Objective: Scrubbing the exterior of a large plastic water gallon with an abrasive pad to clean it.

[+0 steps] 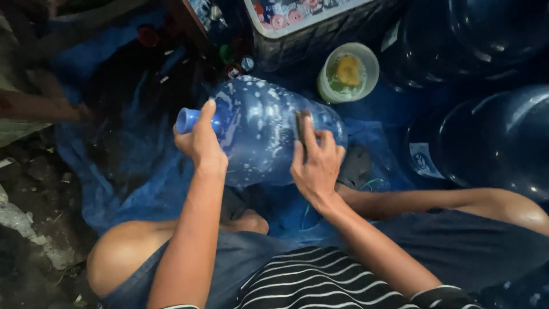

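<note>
your left hand (pixel 201 143) is gripping the neck of the blue water jug (pixel 269 131), fingers wrapped shut around it just behind the blue spout. your right hand (pixel 316 166) is pressing a dark scrubbing pad (pixel 301 127) against the jug's wet, sudsy side, fingers closed over the pad. the jug is lying on its side between your knees, resting on the blue tarp (pixel 131 171). just beyond the jug a pale green bowl (pixel 349 71) is sitting with a yellow sponge in it. beyond that bowl a crate (pixel 320 28) is standing. to the right of the jug, large dark blue jugs (pixel 492 131) are crowding together.
</note>
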